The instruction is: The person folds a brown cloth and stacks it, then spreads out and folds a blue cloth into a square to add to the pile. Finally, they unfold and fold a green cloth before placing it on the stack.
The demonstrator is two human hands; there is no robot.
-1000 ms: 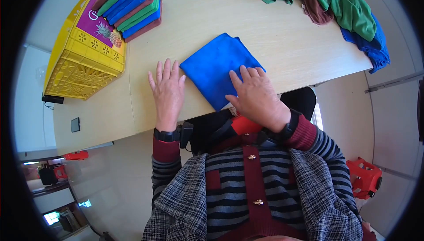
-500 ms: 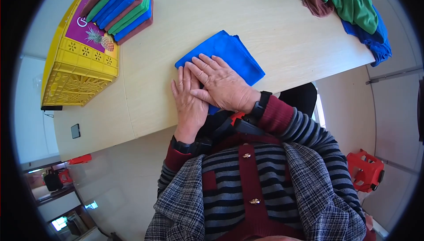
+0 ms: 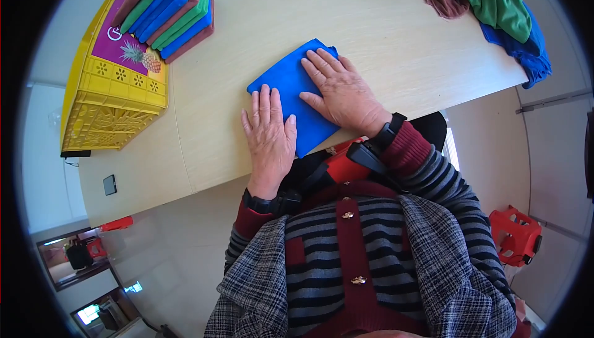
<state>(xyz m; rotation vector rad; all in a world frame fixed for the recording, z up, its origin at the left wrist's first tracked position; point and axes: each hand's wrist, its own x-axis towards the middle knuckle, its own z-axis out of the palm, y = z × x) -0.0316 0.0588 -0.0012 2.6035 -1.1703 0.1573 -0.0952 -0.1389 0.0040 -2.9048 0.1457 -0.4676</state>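
Observation:
A folded blue cloth (image 3: 301, 106) lies flat on the table near its front edge. My left hand (image 3: 270, 137) rests flat along the cloth's left side, fingers stretched forward. On the right side, my right hand (image 3: 342, 92) presses flat with its fingertips close to the far edge and the thumb pointing left. Both hands are open, and neither grips the fabric. Part of the cloth's right edge is hidden under my right hand.
A yellow crate (image 3: 114, 106) stands at the table's left, beside a stack of folded cloths (image 3: 176, 13) in brown, green and blue. Loose crumpled cloths (image 3: 495, 7) hang over the far right edge. A small dark flat object (image 3: 109, 184) lies at the front left of the table (image 3: 204, 121).
My right hand has moved right, away from my left hand, and the cloth's right part is now folded over. The left hand has stayed nearly in place.

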